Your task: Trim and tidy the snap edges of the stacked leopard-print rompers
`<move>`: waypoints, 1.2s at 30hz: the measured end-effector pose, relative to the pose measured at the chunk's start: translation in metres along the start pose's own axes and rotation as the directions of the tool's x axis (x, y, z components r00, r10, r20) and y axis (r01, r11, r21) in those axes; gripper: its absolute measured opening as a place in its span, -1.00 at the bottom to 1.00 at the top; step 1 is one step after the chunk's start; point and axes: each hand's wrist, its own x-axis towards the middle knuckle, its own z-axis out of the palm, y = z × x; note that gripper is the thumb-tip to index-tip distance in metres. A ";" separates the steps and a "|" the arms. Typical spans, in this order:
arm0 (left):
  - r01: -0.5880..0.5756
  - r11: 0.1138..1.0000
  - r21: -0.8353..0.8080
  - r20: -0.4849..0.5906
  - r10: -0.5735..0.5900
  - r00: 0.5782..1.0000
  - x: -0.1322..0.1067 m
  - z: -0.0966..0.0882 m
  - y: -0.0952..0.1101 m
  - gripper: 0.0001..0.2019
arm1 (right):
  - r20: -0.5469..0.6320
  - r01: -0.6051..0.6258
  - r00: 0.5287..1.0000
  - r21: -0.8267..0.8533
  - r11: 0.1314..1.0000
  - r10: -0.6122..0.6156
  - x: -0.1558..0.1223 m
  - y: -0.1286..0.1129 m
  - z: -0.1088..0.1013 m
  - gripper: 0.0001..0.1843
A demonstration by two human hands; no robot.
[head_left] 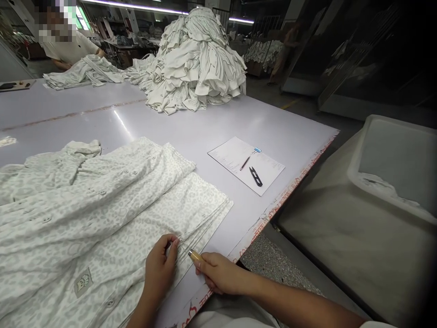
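A pale leopard-print buttoned garment [102, 214] lies spread on the white table [205, 127] in front of me. My left hand [160, 266] pinches its hem near the table's front edge, fingers closed on the fabric. My right hand [218, 273] is closed round a small wooden-handled tool [194, 255] whose thin metal tip points at the same spot on the hem. A small sewn label [83, 282] shows on the garment at the lower left.
A sheet of paper [246, 165] with a pencil, a blue clip and black thread snips [255, 176] lies to the right. A tall heap of white garments [196, 59] stands at the back. Another person [68, 45] works far left. A large plastic bin [392, 164] sits beside the table.
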 end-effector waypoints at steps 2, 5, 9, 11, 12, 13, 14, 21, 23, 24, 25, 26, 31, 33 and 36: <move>-0.011 1.000 -0.008 -0.013 0.011 1.000 -0.002 0.001 0.000 -0.74 | 0.019 -0.051 0.999 0.064 0.997 0.050 0.000 0.000 0.002 -0.65; -0.041 0.999 -0.024 0.005 0.041 0.999 -0.002 -0.001 0.000 -0.76 | 0.022 -0.067 0.998 0.042 0.997 0.066 -0.003 -0.005 0.003 -0.67; -0.047 0.999 -0.008 0.030 0.048 0.998 0.000 -0.004 0.000 -0.76 | -0.070 0.042 0.996 -0.166 0.985 -0.055 -0.005 -0.008 0.006 -0.66; -0.066 0.998 0.016 0.021 0.065 0.998 -0.001 -0.003 -0.002 -0.77 | -0.107 0.073 0.990 -0.177 0.981 -0.093 -0.001 -0.007 0.010 -0.64; -0.091 0.995 0.032 0.021 0.091 0.996 -0.003 -0.001 -0.004 -0.78 | -0.119 0.065 0.990 -0.108 0.992 -0.078 0.003 -0.006 0.012 -0.64; -0.126 0.991 0.047 0.026 0.124 0.992 -0.005 0.000 -0.006 -0.79 | -0.121 0.039 0.992 0.001 0.999 -0.039 0.008 -0.005 0.014 -0.64; -0.165 0.984 0.059 0.037 0.163 0.986 -0.008 0.002 -0.008 -0.80 | -0.113 0.002 0.994 0.117 0.993 0.011 0.013 -0.005 0.016 -0.64; -0.299 0.920 0.254 0.091 0.285 0.954 -0.017 0.004 -0.008 -0.81 | 0.089 -0.181 0.982 0.195 0.964 0.166 0.013 -0.003 -0.004 -0.67; -0.293 0.899 0.325 0.137 0.262 0.955 -0.010 0.004 -0.002 -0.78 | 0.104 -0.186 0.979 0.111 0.976 0.174 0.003 -0.001 -0.012 -0.66; -0.280 0.885 0.372 0.149 0.241 0.959 -0.006 0.005 0.001 -0.75 | 0.092 -0.168 0.983 0.089 0.982 0.160 -0.002 -0.001 -0.014 -0.65; -0.249 0.871 0.424 0.136 0.211 0.968 0.000 0.005 0.004 -0.71 | 0.083 -0.148 0.987 0.078 0.986 0.141 -0.006 -0.001 -0.014 -0.65; -0.200 0.860 0.469 0.097 0.175 0.980 0.006 0.006 0.006 -0.67 | 0.074 -0.107 0.992 0.066 0.992 0.102 -0.010 -0.001 -0.012 -0.64; -0.020 0.815 0.579 -0.063 0.069 0.996 0.033 0.003 0.009 -0.55 | 0.034 0.025 0.999 -0.043 0.999 -0.023 -0.021 -0.005 0.007 -0.60; -0.018 0.803 0.596 -0.029 0.044 0.999 0.037 0.000 0.011 -0.53 | -0.015 0.026 1.000 -0.099 0.995 -0.027 -0.018 -0.007 0.012 -0.63; -0.039 0.788 0.615 0.035 0.022 0.999 0.034 0.000 0.018 -0.53 | -0.127 0.191 0.956 -0.415 0.890 -0.265 -0.011 -0.011 0.013 -0.71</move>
